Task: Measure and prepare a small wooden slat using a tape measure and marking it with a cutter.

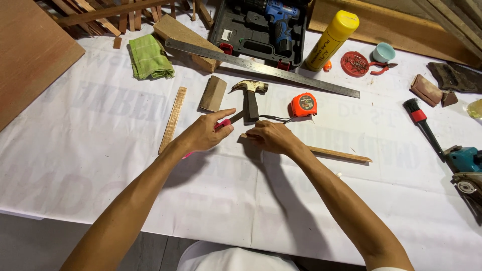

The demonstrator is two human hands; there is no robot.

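Note:
My left hand point(205, 131) grips a pink-handled cutter knife point(224, 122) whose blade points right toward a thin wooden strip point(337, 154). My right hand point(271, 136) presses down on the left end of that strip, which lies flat on the white sheet point(100, 165) and runs out to the right. The two hands are almost touching at the strip's end. A claw hammer point(250, 98) lies just beyond the hands, and an orange tape measure point(304, 105) sits to its right.
A long steel ruler point(261, 66), a second wooden strip point(173, 119), a small wood block point(213, 93), a green cloth point(149, 57), a drill case point(261, 30), a yellow spray can point(332, 39), a red-banded brush point(423, 124) and a power tool point(466, 168) surround the hands.

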